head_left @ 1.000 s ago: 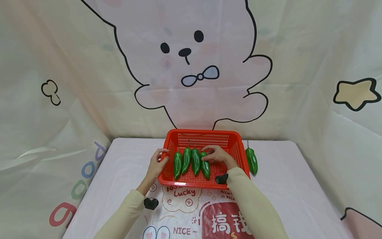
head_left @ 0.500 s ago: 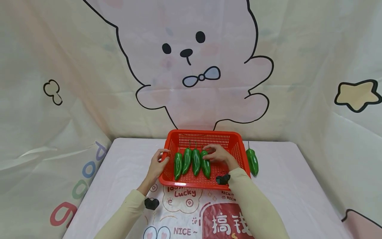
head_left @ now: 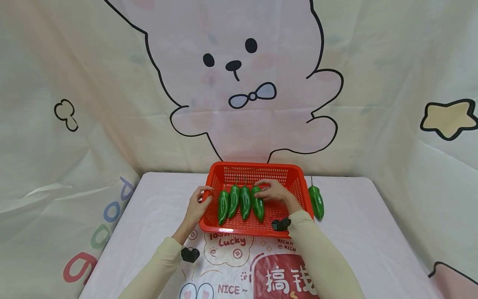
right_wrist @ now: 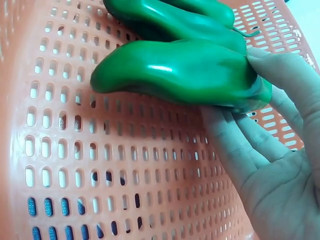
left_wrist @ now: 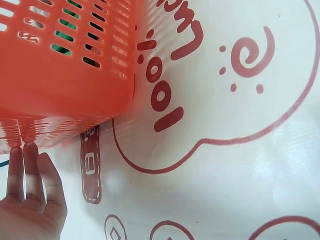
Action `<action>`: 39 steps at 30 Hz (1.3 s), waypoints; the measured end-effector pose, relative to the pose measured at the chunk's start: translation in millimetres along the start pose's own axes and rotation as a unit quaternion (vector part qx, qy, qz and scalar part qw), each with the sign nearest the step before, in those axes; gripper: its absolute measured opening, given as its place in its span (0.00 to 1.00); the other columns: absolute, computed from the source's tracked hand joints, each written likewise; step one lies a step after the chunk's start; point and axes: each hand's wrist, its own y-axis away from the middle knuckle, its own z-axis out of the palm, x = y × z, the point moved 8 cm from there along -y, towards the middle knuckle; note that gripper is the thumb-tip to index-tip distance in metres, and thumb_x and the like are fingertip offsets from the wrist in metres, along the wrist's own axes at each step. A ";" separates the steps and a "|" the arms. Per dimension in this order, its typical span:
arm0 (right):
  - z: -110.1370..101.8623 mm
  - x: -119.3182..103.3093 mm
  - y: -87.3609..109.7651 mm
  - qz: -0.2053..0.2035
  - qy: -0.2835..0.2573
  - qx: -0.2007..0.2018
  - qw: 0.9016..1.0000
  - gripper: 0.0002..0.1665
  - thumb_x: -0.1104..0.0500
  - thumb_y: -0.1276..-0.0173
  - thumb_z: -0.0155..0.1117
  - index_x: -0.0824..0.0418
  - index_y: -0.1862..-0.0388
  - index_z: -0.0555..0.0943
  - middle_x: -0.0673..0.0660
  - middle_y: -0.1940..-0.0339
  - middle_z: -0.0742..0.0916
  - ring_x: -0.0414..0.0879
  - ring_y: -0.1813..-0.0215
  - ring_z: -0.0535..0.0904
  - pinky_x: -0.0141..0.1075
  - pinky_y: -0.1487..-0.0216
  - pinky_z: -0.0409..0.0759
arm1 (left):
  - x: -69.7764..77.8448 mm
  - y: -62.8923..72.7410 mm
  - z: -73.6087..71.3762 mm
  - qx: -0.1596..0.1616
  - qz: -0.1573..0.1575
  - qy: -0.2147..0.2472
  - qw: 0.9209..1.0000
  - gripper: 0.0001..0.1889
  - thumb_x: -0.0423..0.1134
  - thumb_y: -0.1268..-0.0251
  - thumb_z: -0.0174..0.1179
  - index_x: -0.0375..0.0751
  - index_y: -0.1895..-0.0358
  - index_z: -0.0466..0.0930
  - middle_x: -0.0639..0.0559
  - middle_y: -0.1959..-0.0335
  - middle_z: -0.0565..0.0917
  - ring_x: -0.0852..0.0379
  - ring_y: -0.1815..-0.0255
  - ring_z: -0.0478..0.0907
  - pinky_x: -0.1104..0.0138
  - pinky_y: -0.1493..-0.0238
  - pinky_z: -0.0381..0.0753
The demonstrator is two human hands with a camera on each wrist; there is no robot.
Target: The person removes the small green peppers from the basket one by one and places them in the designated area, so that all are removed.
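Several glossy green chili peppers lie side by side in a red plastic basket (head_left: 246, 232). My right hand (head_left: 274, 193) reaches inside and grips the rightmost chili pepper (head_left: 258, 205) near its stem end. In the right wrist view, the thumb lies on top of that pepper (right_wrist: 170, 72) and the other fingers (right_wrist: 232, 140) are beneath it. At the basket's left side is my left hand (head_left: 196, 205). Its straight fingers (left_wrist: 32, 172) touch the outer wall in the left wrist view; its thumb is hidden there.
Another green chili pepper (head_left: 316, 201) lies on the white tablecloth (head_left: 351, 232), just outside the basket's right wall. Behind the table hangs a printed backdrop (head_left: 254, 128) with a cartoon bear. Printed lettering covers the cloth in front of the basket.
The right hand and the pepper it grips shift very slightly. My left hand stays at the basket's left side.
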 end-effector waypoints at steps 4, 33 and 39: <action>-4.2 -1.3 2.9 0.002 0.000 0.009 1.000 0.26 0.67 0.34 0.72 0.70 0.38 0.77 0.64 0.53 0.86 0.52 0.58 0.86 0.47 0.54 0.85 | 0.3 -0.2 1.1 -0.001 -0.002 0.000 1.000 0.17 0.26 0.27 0.54 0.30 0.37 0.72 0.26 0.47 0.75 0.24 0.48 0.74 0.38 0.50 0.79; -20.2 -33.4 33.1 0.001 -0.146 0.006 0.989 0.29 0.64 0.29 0.67 0.67 0.31 0.73 0.62 0.54 0.87 0.58 0.55 0.87 0.59 0.47 0.80 | 0.8 0.6 0.3 0.003 -0.014 -0.006 1.000 0.17 0.26 0.27 0.53 0.30 0.37 0.72 0.25 0.46 0.74 0.30 0.52 0.77 0.39 0.51 0.80; -26.4 -46.9 39.7 -0.004 -0.156 0.007 0.988 0.30 0.64 0.28 0.66 0.64 0.28 0.72 0.64 0.44 0.81 0.60 0.49 0.83 0.62 0.45 0.78 | 1.1 1.2 -0.1 0.004 -0.011 -0.009 1.000 0.17 0.27 0.27 0.54 0.31 0.38 0.73 0.31 0.49 0.76 0.43 0.56 0.78 0.39 0.50 0.80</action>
